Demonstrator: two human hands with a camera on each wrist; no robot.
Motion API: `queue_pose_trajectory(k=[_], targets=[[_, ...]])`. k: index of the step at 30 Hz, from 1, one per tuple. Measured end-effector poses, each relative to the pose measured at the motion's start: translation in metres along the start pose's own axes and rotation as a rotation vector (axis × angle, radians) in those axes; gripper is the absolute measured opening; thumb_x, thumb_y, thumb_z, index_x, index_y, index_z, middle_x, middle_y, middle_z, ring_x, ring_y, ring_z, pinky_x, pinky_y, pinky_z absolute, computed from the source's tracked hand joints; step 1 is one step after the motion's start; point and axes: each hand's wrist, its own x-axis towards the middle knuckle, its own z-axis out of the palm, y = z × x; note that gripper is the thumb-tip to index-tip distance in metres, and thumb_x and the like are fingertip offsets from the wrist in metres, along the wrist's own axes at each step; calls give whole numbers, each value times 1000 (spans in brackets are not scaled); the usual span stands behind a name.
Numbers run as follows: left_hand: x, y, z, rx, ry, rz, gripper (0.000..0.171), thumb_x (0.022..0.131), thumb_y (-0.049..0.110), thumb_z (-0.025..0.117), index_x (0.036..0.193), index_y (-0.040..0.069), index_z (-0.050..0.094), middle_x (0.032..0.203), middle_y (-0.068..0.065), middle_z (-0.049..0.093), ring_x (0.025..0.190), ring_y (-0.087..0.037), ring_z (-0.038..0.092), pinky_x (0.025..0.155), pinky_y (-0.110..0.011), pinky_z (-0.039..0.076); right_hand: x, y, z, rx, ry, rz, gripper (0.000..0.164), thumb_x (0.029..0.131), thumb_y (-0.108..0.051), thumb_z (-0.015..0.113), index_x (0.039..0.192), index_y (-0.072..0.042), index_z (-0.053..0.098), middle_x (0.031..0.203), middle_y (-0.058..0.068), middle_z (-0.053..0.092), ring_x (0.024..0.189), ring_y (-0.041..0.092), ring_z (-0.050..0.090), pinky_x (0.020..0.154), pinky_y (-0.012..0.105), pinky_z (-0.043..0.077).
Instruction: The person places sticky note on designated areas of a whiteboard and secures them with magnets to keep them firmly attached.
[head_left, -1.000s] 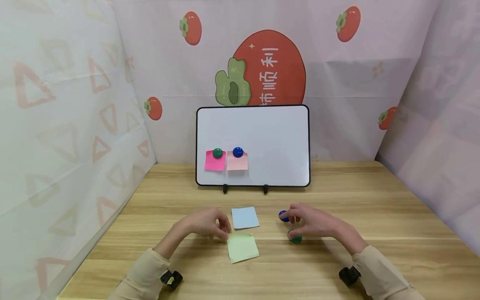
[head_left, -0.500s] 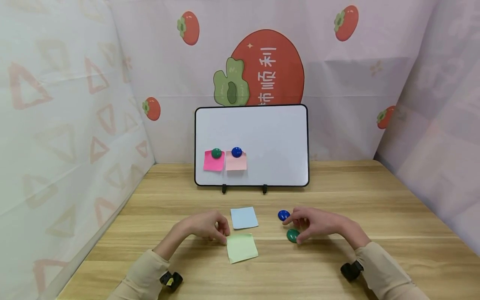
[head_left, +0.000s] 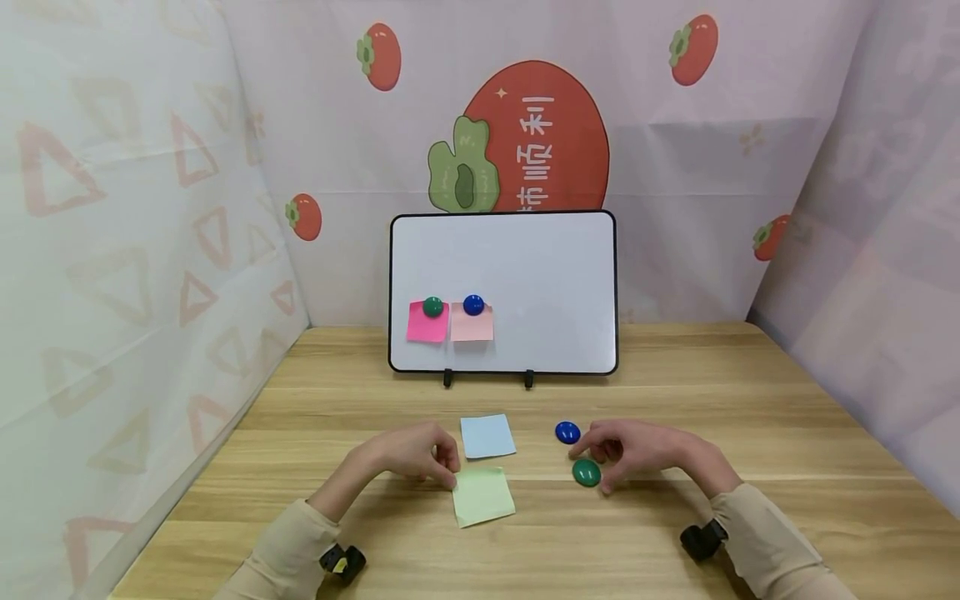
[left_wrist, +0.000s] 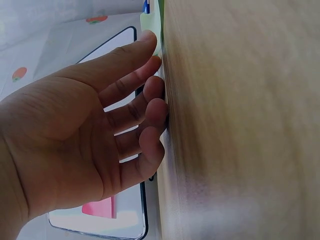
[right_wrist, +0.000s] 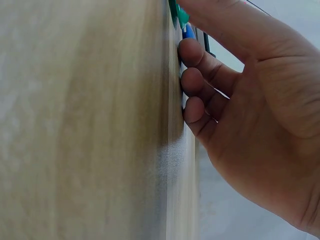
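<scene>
My left hand [head_left: 416, 450] rests on the table, fingers loosely bent, thumb and index tips right at the left edge of a pale green sticky note [head_left: 483, 497]. In the left wrist view the thumb overlaps that note, with a gap between thumb and index. A light blue sticky note [head_left: 487, 437] lies just behind it. To the right, my right hand [head_left: 641, 448] hovers low with relaxed fingers beside a green round magnet [head_left: 587, 472]. Its thumb tip is at the magnet's right edge; its index tip lies between this magnet and a blue round magnet [head_left: 567, 432].
A whiteboard [head_left: 555, 292] on small black feet stands at the back of the wooden table [head_left: 555, 554]. Pinned on it are a hot pink note [head_left: 427, 327] under a green magnet and a pale pink note [head_left: 472, 327] under a blue magnet. Printed curtains enclose the table.
My right hand has drawn back slightly toward me and right, uncovering the blue and green magnets on the table. The left hand has stayed almost still at the pale green note.
</scene>
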Motion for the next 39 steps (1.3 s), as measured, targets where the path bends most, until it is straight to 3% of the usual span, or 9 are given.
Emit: queue_pose_trajectory(k=[18, 27, 39], targets=[[1, 0, 5, 52, 13, 26, 14, 82, 14, 80, 77, 15, 67, 69, 8, 56, 58, -4, 46, 52, -19, 37, 3, 4, 4, -9, 22, 7, 35, 81, -26, 82, 115, -26, 73, 95, -3, 59, 84, 11, 51, 72, 21, 44], [3, -3, 5, -20, 15, 4, 10, 85, 14, 75, 78, 14, 67, 72, 8, 60, 57, -6, 51, 52, -20, 41, 4, 5, 4, -12, 23, -35, 31, 85, -26, 79, 115, -25, 72, 95, -6, 60, 85, 11, 54, 73, 21, 45], [4, 0, 3, -41, 28, 42, 7, 85, 8, 72, 82, 12, 68, 73, 5, 61, 61, -6, 52, 52, -20, 42, 4, 6, 4, -22, 32, -38, 31, 83, -30, 79, 113, -26, 72, 100, -4, 59, 88, 10, 53, 74, 21, 44]])
